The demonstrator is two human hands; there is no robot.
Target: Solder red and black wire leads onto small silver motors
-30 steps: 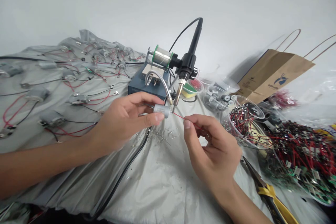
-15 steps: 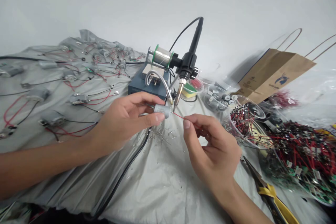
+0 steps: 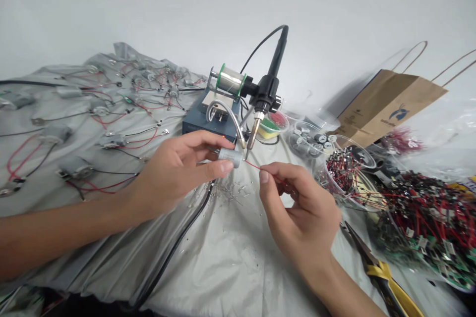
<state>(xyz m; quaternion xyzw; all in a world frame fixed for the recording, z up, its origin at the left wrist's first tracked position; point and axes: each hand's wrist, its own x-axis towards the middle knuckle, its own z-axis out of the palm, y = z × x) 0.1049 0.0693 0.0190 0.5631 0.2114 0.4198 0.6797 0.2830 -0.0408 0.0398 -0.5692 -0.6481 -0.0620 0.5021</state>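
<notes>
Head view: L hand (image 3: 174, 173) pinches silver cylinder (image 3: 230, 157), R hand (image 3: 299, 208) pinches red wire (image 3: 253, 165) beside it.

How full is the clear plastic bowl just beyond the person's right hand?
Quite full: the clear plastic bowl is packed with a tangled heap of red and black wired pieces.

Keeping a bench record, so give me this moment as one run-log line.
left hand: holds silver motor | right hand: pinches red wire | soldering iron: tip beside motor's end
</notes>
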